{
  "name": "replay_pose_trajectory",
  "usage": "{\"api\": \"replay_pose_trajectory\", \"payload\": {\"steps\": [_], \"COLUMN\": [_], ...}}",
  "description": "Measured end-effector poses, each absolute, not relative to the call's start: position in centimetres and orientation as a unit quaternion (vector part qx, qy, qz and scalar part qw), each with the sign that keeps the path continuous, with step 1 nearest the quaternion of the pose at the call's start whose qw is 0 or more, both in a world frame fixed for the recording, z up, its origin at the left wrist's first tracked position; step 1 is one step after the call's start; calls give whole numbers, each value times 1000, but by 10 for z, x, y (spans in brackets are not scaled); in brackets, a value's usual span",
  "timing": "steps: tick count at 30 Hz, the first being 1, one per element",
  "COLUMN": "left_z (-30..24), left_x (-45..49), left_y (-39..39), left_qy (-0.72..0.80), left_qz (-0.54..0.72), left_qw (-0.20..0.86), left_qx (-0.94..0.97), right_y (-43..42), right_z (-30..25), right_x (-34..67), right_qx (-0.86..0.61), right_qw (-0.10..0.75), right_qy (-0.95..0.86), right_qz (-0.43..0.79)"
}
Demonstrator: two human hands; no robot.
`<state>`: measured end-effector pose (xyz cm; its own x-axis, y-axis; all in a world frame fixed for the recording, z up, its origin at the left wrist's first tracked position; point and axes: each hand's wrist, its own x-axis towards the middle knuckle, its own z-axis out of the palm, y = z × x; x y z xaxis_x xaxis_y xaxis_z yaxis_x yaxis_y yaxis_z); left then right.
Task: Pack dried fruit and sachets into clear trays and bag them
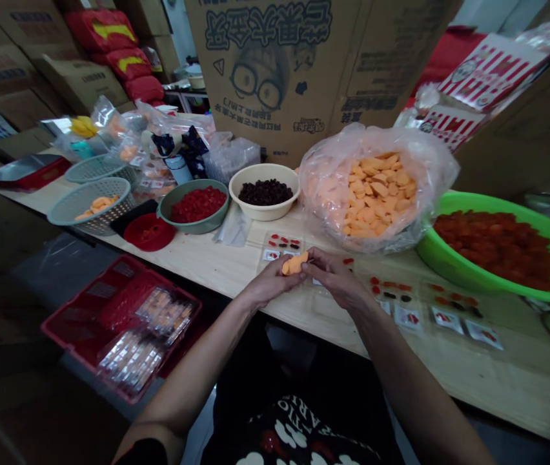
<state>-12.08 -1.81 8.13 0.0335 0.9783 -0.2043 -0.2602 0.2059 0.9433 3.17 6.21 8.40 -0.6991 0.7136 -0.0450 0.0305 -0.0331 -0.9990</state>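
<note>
Between my two hands is a short row of orange candy pieces [295, 263], held above the table's front part. My left hand [275, 279] is closed around one end. The fingers of my right hand [330, 274] pinch the other end. Just behind them lies a clear plastic tray [266, 240] with red and dark candies and small white sachets. More clear trays with red and dark candies and sachets [407, 317] lie to the right, one partly hidden by my right hand. A large clear bag [321, 184] full of orange candy pieces [381, 194] stands behind my right hand.
A cream bowl [243, 177] of dark candies, a green-grey bowl [224, 218] of red candies and a red dish [149, 242] stand left. At right is a bright green basin [488, 201] of red candies. A red crate [69, 316] holds filled packs below. A large carton [275, 77] stands behind.
</note>
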Motion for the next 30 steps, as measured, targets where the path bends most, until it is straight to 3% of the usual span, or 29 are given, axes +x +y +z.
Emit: {"api": "replay_pose_trajectory", "payload": {"steps": [3, 6, 10, 13, 19, 30], "left_z": [86, 90, 91, 89, 85, 100], "left_x": [-121, -119, -116, -111, -109, -107], "left_y": [-18, -13, -6, -4, -7, -10], "left_qy": [421, 423, 477, 489, 480, 383], "left_qz": [522, 547, 550, 556, 535, 520], "left_qw": [667, 650, 572, 552, 588, 699], "left_qx": [325, 315, 379, 384, 370, 307], "right_y": [66, 70, 68, 64, 63, 63], "right_z": [81, 82, 90, 95, 97, 103], "right_x": [32, 36, 43, 47, 53, 60], "right_qx": [-302, -304, -258, -237, -223, -240], "right_qw": [321, 358, 306, 281, 246, 308], "right_qy": [-613, -556, -477, -492, -527, -575], "right_qz": [655, 686, 782, 789, 782, 719]}}
